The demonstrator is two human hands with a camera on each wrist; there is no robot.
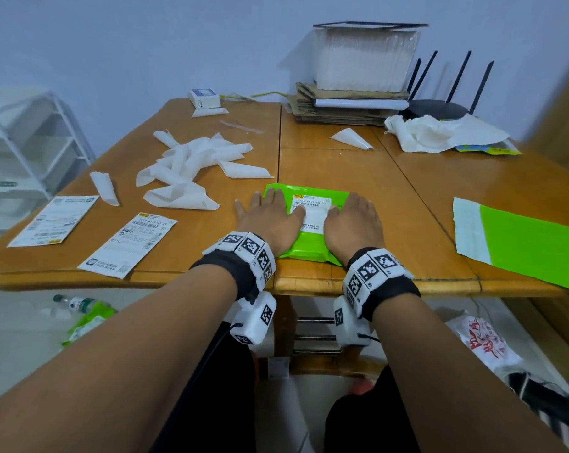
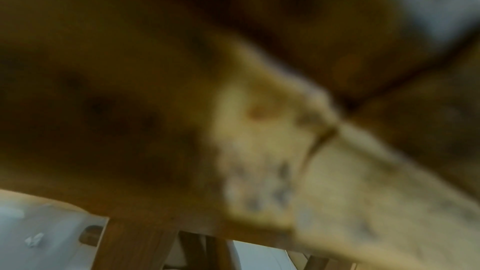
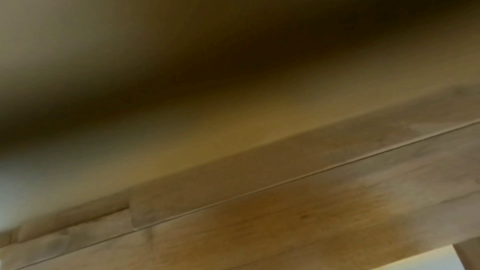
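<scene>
Hands (image 1: 271, 220) (image 1: 355, 223) on green pkg (image 1: 304, 250), label (image 1: 313, 206) "S48A"

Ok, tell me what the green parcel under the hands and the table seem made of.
The flat green parcel: likely thin plastic film, glossy, wrinkling at its edges, with a white paper label stuck on. The orange-brown table: looks like varnished wood, with plank seams and a soft sheen.

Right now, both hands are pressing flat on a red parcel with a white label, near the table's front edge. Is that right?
Not quite: the parcel is green, not red, as the head view shows. The rest holds: the left hand and right hand press flat on it, either side of its white label, near the table's front edge.
</scene>
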